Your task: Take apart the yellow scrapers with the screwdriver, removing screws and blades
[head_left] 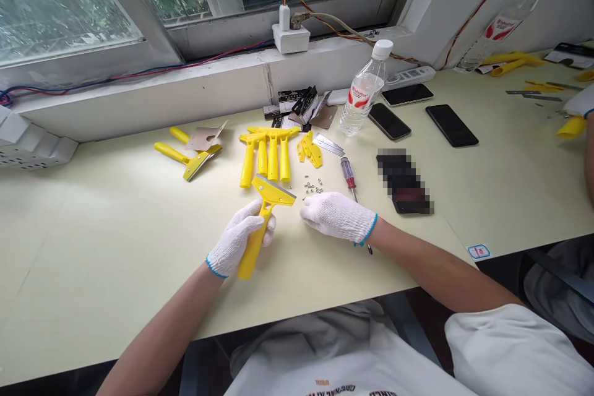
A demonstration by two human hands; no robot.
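My left hand (239,236), in a white knit glove, is wrapped round the handle of a yellow scraper (253,249), its wide head tilted up and to the right. My right hand (338,216), gloved likewise, rests low over the table with fingertips pressed together; whatever they may pinch is hidden. Small metal screws and nuts (313,187) lie scattered just beyond those fingertips. A screwdriver (347,172) with a clear and red handle points toward me, its shaft running under my right hand. Several yellow scraper handles (273,158) lie in a row behind, beside loose yellow head plates (310,150) and metal blades (328,144).
Two yellow scrapers (188,158) with a cardboard piece lie at left. Black packaging (301,105) and a water bottle (364,90) stand by the sill. Several phones (451,125) lie at right. Another person's gloved hand (580,102) holds a yellow part at the far right.
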